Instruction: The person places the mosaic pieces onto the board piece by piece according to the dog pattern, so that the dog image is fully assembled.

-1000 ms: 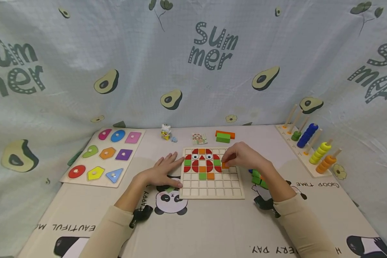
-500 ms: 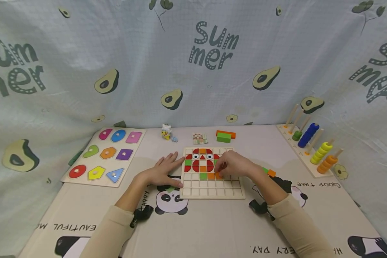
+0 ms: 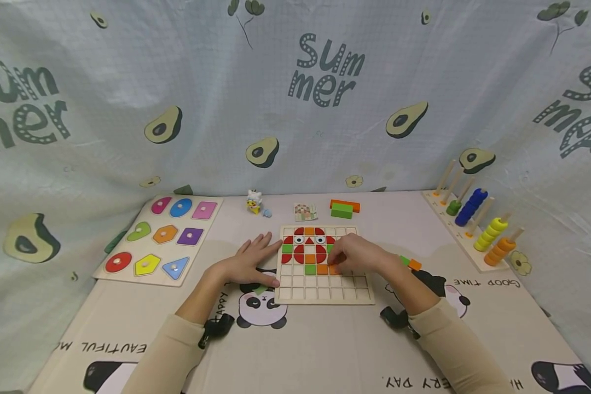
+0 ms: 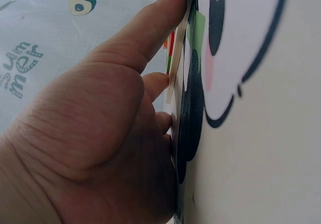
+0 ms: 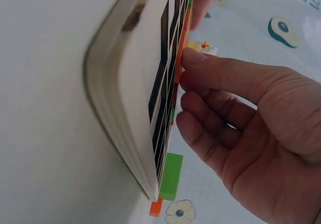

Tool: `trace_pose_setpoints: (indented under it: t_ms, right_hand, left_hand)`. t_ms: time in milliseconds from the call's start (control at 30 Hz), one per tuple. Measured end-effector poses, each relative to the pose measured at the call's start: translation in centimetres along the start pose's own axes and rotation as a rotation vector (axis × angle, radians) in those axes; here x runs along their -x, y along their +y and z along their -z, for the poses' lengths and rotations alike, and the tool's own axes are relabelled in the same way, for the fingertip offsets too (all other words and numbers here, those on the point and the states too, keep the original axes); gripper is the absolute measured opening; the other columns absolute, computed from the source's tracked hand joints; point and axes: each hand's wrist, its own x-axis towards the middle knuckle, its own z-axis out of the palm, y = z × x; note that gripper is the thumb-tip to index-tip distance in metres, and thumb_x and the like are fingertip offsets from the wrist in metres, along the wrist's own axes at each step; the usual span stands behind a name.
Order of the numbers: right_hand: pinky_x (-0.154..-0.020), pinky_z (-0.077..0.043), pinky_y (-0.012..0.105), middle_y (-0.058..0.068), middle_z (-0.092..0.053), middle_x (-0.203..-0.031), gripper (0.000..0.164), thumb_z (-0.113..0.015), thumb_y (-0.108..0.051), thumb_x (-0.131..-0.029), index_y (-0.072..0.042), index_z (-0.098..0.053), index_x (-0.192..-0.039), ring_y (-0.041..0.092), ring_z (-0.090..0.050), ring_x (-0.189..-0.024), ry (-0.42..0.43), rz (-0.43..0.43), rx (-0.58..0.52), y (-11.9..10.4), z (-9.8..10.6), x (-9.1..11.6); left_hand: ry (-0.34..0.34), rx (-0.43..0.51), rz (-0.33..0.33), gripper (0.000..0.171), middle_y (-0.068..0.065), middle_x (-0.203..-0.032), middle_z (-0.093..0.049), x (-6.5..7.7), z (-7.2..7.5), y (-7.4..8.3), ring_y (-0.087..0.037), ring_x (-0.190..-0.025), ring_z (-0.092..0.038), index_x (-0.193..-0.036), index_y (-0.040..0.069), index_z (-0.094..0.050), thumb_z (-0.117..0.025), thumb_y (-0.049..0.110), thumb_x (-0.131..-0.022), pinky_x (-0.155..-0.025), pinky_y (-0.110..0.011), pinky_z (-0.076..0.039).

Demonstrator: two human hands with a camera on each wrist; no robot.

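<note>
A wooden grid board lies on the table, partly filled with red, green, orange and eye tiles that form a face-like pattern. My left hand rests spread at the board's left side, its thumb against the edge, as the left wrist view also shows. Over the board's right half, my right hand pinches an orange square tile down in the row below the pattern. An orange tile and a green tile sit to its left. In the right wrist view the thumb tip presses at the tile.
Behind the board are a pattern card, green and orange blocks and a small figurine. Loose tiles lie beside the right forearm. A shape puzzle stands left, a peg stacker with rings right.
My right hand has brought the orange tile left and toward me, from the board's right side down to the lower row. During the last half second it barely moves. The left hand stays put.
</note>
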Motion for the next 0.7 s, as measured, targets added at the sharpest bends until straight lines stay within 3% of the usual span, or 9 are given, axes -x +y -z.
trace_pose_setpoints:
  t_ms: [167,367,533,700]
  right_hand:
    - [-0.073,-0.05,0.028,-0.008,-0.067,-0.091,0.016,-0.075,-0.01,-0.083,-0.017,-0.076,-0.097,0.011,-0.056,-0.08,0.049,0.028,0.044,0.5,1.4,0.8]
    - [-0.074,-0.052,0.031,0.003,-0.069,-0.101,0.02,-0.073,-0.011,-0.085,-0.012,-0.074,-0.105,0.015,-0.058,-0.086,0.141,-0.007,-0.023,3.8,5.0,3.9]
    - [-0.074,-0.053,0.031,0.005,-0.07,-0.1,0.021,-0.072,-0.005,-0.083,-0.011,-0.074,-0.103,0.017,-0.059,-0.086,0.09,-0.087,-0.077,7.0,6.4,6.1]
    - [-0.069,-0.054,0.031,0.002,-0.07,-0.092,0.02,-0.073,0.0,-0.079,-0.011,-0.075,-0.096,0.019,-0.059,-0.078,0.003,-0.168,-0.144,9.0,6.1,7.0]
  left_hand:
    - [-0.001,-0.006,0.0,0.105,-0.007,-0.162,0.003,0.0,0.0,-0.1,-0.027,-0.147,0.01,-0.155,0.027,-0.012,-0.065,0.069,-0.074,-0.117,-0.052,0.004]
    - [0.003,0.0,-0.004,0.105,-0.006,-0.162,0.003,0.0,0.0,-0.1,-0.026,-0.148,0.01,-0.155,0.028,-0.012,-0.065,0.069,-0.074,-0.117,-0.052,0.005]
    - [-0.001,-0.002,-0.006,0.106,-0.006,-0.162,0.003,0.0,0.0,-0.2,-0.027,-0.147,0.01,-0.155,0.028,-0.012,-0.065,0.07,-0.074,-0.117,-0.052,0.005]
    - [-0.001,-0.004,-0.002,0.105,-0.006,-0.162,0.003,-0.1,0.0,-0.1,-0.027,-0.147,0.01,-0.155,0.028,-0.012,-0.065,0.069,-0.074,-0.117,-0.052,0.005]
